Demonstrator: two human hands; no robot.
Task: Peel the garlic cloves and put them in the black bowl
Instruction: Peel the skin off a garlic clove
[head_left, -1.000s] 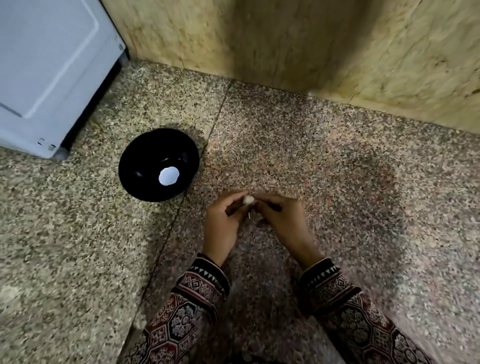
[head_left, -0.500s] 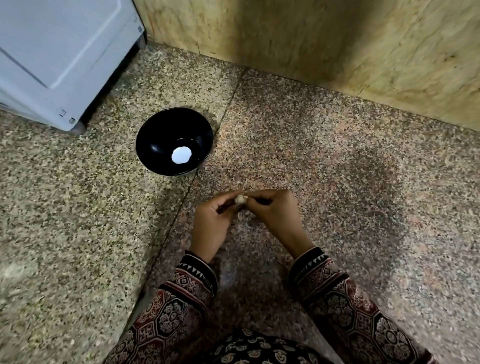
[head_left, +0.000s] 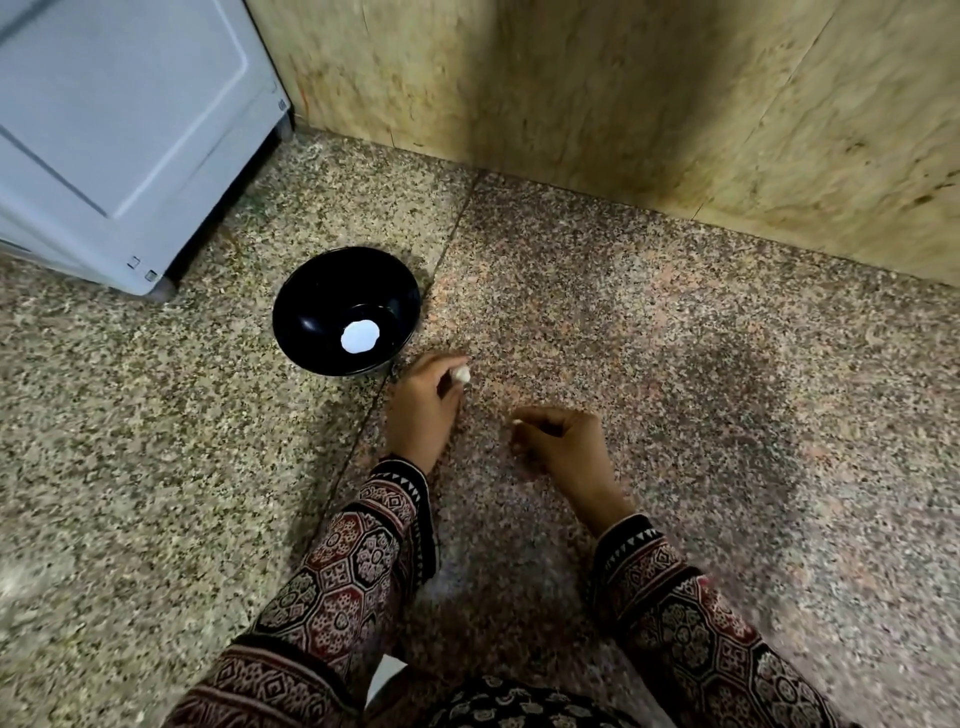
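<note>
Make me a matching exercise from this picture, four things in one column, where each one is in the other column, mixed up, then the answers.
Things
1 garlic clove
2 black bowl
3 white appliance
4 right hand

Places
a on the floor, beside a tile seam
b top left of the view
c pinched at the fingertips of the left hand
d fingers curled, apart from the left hand

Pairs: 1-c, 2-a, 3-b, 4-d

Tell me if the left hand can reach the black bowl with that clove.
Probably yes: the left hand, pinching the garlic clove, is just beside the black bowl, with only bare floor between them.
</note>
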